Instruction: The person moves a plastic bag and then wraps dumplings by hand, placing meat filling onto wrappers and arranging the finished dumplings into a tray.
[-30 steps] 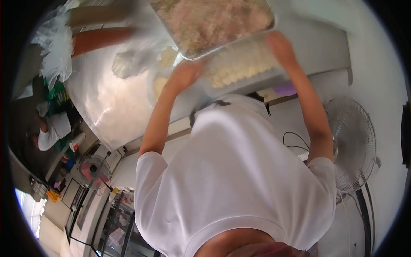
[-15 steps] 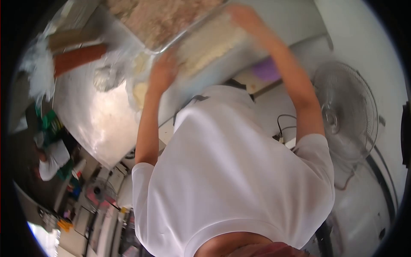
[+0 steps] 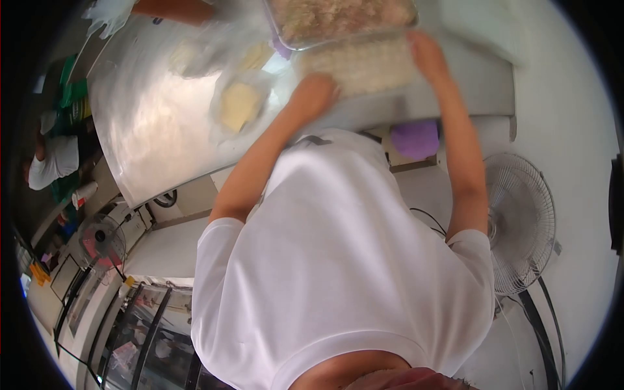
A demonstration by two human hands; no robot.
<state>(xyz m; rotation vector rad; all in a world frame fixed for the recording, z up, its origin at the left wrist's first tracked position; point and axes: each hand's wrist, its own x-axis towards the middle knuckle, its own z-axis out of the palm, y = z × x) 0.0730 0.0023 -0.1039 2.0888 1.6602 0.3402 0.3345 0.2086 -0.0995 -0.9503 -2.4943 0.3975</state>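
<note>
A long tray of pale pieces in rows (image 3: 374, 65) lies near the front edge of the metal table (image 3: 162, 123). My left hand (image 3: 316, 95) is at its left end, fingers curled against it and blurred. At the tray's right end, my right hand (image 3: 426, 55) has its fingers closed on the side; the fingertips are partly hidden. Behind the tray stands a clear container of minced filling (image 3: 341, 19). A stack of pale yellow round wrappers (image 3: 240, 106) sits on plastic to the left of my left hand.
A standing fan (image 3: 520, 224) is at the right by the wall. Under the table edge hangs a purple round thing (image 3: 415, 139). A person in a white top (image 3: 57, 161) is at the far left, near another fan (image 3: 102, 239). A reddish-brown object (image 3: 174, 10) lies at the upper left.
The view has turned, so the table and container appear further right and more level. Both hands stay at the tray's ends, and the tray now lies straighter along the table edge.
</note>
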